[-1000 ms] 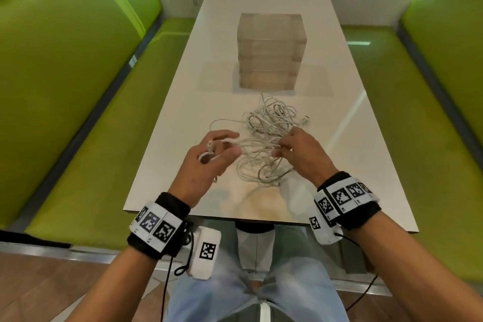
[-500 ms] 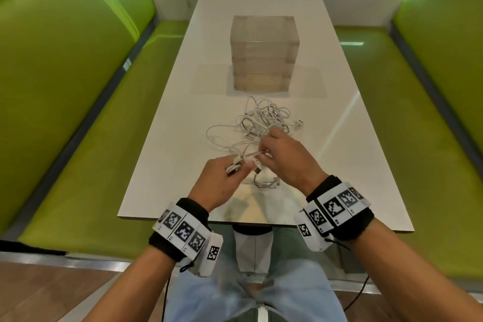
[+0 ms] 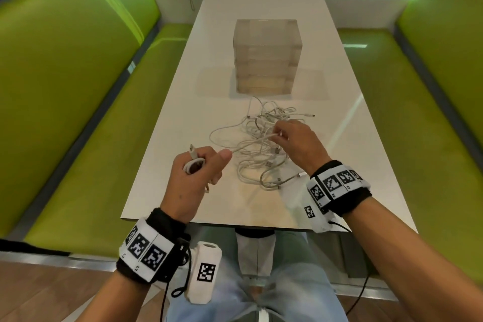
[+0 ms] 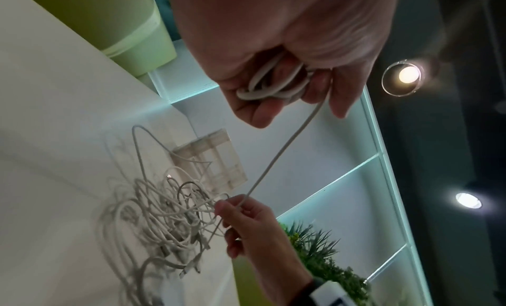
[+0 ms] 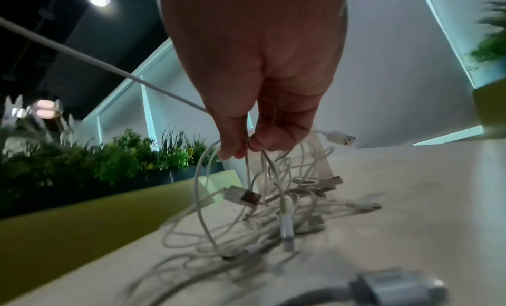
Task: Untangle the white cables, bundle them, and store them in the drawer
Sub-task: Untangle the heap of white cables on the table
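Separating now, the two hands have drawn apart from where they met over the tangle half a second ago, and one cable [image 3: 251, 142] is pulled taut between them. The left hand [image 3: 194, 178] has swung out to the left and lifted, its fingers curled round a small coil [image 4: 269, 83] of that cable, with a plug end sticking up above the knuckles. The right hand [image 3: 296, 142] pinches the same strand between thumb and fingertips just above the heap. By my reading, one cable is being wound off while the rest waits, so the task is in its early stretch.

White and thin, the cables [image 3: 264, 149] lie as a loose knot of loops on the table [image 3: 167, 154], several plug ends poking out, some strands lifted under the right-hand grip. Beyond them, a little apart, stands the clear drawer unit [image 3: 266, 57], its drawers looking closed.
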`<act>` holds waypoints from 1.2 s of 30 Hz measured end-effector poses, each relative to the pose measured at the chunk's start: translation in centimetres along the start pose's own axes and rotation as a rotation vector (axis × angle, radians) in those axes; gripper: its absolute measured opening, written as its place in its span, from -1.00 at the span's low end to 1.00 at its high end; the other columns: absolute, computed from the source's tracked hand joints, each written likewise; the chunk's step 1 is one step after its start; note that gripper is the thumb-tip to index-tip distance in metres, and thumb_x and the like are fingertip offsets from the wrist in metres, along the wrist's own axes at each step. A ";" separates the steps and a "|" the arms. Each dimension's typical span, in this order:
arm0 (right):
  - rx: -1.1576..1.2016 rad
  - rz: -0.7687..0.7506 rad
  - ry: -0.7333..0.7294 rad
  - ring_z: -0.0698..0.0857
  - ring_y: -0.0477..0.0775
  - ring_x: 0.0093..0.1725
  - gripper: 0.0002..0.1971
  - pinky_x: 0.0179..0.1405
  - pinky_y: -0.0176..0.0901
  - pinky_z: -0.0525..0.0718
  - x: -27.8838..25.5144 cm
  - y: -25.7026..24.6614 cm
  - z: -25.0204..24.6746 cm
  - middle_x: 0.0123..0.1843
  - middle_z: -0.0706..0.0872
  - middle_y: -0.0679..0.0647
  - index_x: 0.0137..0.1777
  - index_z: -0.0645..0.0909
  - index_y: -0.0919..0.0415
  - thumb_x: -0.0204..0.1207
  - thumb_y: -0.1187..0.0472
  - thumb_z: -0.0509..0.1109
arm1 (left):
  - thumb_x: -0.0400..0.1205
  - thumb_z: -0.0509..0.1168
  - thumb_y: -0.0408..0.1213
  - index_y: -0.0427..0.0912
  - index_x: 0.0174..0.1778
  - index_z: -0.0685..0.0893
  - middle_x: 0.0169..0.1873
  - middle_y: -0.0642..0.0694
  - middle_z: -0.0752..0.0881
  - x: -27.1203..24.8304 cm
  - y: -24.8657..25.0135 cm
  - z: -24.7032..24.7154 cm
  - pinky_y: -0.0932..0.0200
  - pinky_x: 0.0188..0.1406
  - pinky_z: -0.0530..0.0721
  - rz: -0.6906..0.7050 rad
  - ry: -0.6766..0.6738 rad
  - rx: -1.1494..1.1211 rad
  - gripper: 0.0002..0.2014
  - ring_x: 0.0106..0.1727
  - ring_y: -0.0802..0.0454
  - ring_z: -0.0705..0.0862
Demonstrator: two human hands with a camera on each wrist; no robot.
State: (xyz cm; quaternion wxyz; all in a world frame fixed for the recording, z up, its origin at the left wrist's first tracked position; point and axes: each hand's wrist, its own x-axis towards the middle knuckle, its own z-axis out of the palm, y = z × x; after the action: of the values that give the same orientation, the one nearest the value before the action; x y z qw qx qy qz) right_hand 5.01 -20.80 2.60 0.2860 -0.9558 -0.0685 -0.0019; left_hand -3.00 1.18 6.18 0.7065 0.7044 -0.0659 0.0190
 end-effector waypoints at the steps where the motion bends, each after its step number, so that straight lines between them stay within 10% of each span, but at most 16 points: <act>1: 0.059 -0.007 0.001 0.55 0.05 -0.16 -0.82 -0.25 -0.27 0.39 0.0 -0.3 -0.2 -0.23 0.50 -0.03 -0.11 0.68 0.24 0.57 0.14 0.34 | 0.45 0.48 -0.10 -0.23 -0.58 0.42 -0.61 -0.18 0.41 0.2 -0.2 0.0 0.26 -0.45 0.39 -0.004 0.000 0.007 -0.55 -0.47 -0.07 0.36; 3: 0.128 -0.054 -0.034 0.55 -0.03 -0.11 -0.82 -0.21 -0.43 0.40 -0.3 -1.4 -0.7 -0.21 0.51 -0.09 -0.10 0.77 0.26 0.57 0.22 0.34 | 0.43 0.52 -0.11 -0.37 -0.38 0.50 -0.52 -0.24 0.38 0.7 -0.7 0.4 0.21 -0.45 0.38 -0.036 -0.012 0.061 -0.58 -0.43 -0.06 0.34; 6: 0.017 -0.138 -0.155 0.63 0.14 -0.02 -0.77 0.02 -0.02 0.56 -1.0 -3.4 -0.5 -0.04 0.63 0.13 -0.05 0.77 0.30 0.56 0.17 0.34 | 0.44 0.51 -0.22 -0.13 0.16 0.65 -0.62 0.16 0.46 1.5 -2.0 2.0 0.29 -0.38 0.42 -0.142 -0.067 0.106 -0.63 -0.51 0.18 0.41; 9: -0.136 -0.225 -0.216 0.66 0.24 -0.04 -0.77 -0.06 0.11 0.61 -1.9 -4.6 0.2 0.00 0.63 0.19 -0.07 0.73 0.27 0.56 0.17 0.28 | 0.51 0.47 -0.26 0.00 0.39 0.57 -0.57 0.07 0.59 1.5 -3.0 3.7 0.44 -0.37 0.43 -0.133 -0.071 0.089 -0.49 -0.49 0.11 0.41; 13: -0.147 -0.286 -0.217 0.64 0.19 -0.08 -0.78 -0.14 0.04 0.60 -2.8 -5.2 0.5 -0.04 0.63 0.14 0.04 0.71 0.20 0.56 0.20 0.24 | 0.53 0.40 -0.46 -0.09 0.01 0.76 -0.17 0.02 0.84 1.5 -3.3 4.4 0.19 -0.02 0.66 -0.114 0.018 -0.004 -0.78 -0.09 0.11 0.75; 17: -0.105 -0.164 -0.249 0.54 0.08 -0.15 -0.73 -0.18 -0.09 0.41 -2.2 -4.0 0.3 -0.16 0.52 0.07 -0.05 0.73 0.29 0.53 0.06 0.39 | 0.54 0.36 -0.43 -0.18 -0.25 0.70 -0.43 0.14 0.75 1.5 -1.9 3.4 0.44 -0.33 0.52 -0.027 0.086 -0.056 -0.91 -0.42 0.30 0.60; 25: -0.107 -0.363 -0.211 0.70 0.03 0.01 -0.75 -0.14 -0.11 0.62 -2.9 -4.9 1.1 0.26 0.70 -0.07 0.13 0.74 0.01 0.57 0.10 0.26 | 0.51 0.43 -0.43 -0.14 0.00 0.73 -0.38 0.00 0.71 1.3 -1.9 3.4 0.33 -0.27 0.63 -0.075 -0.011 0.003 -0.82 -0.35 0.21 0.65; 32: -0.123 -0.285 -0.239 0.49 0.03 -0.25 -0.73 -0.36 -0.09 0.39 -2.6 -4.8 0.5 -0.22 0.51 0.05 -0.08 0.72 0.24 0.55 0.02 0.35 | 0.61 0.31 -0.44 -0.18 -0.20 0.65 -0.47 0.18 0.67 1.1 -1.9 3.1 0.41 -0.33 0.54 -0.075 -0.016 -0.040 -0.89 -0.40 0.29 0.59; 36: -0.195 -0.093 -0.213 0.54 0.10 -0.18 -0.76 -0.24 -0.16 0.33 -0.4 -2.3 0.0 -0.19 0.47 0.06 -0.13 0.66 0.33 0.55 0.11 0.36 | 0.51 0.42 0.02 0.03 -0.28 0.66 -0.41 0.15 0.57 0.3 -0.7 2.1 0.33 -0.43 0.40 -0.003 -0.085 -0.234 -0.83 -0.44 0.15 0.39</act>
State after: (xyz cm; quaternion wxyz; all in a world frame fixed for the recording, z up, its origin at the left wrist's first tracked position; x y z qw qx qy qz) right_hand 4.34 -18.98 3.81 0.1824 -0.9696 -0.1421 0.0797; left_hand -2.81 -0.93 5.54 0.7804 0.6175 -0.0965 -0.0200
